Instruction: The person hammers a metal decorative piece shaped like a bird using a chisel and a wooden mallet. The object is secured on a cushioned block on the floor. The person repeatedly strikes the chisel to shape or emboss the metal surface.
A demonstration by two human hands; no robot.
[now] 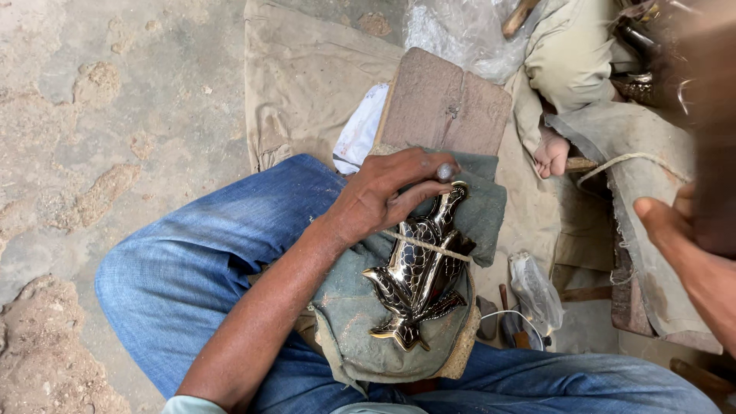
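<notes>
The person sits on the ground with knees spread in blue jeans, and the left hand reaches across the lap, fingers curled down onto the top end of a shiny metal fish figure. The thumb and forefinger pinch a small dark tool tip right at the fish's head, so that hand is closed in a grip rather than spread flat. The fish lies just below and to the right of that hand, head up and tail toward the person, resting on a grey-green cloth pad that covers a wooden block reaching out beyond the fingers. A thin cord runs across the fish's body just under the left hand. The right hand is raised well off to the right, apart from the fish, close to the camera and blurred; its fingers look loosely open and it holds nothing I can make out. Beyond the left hand a bare foot of another person rests on sacking, and crumpled clear plastic lies farther out.
</notes>
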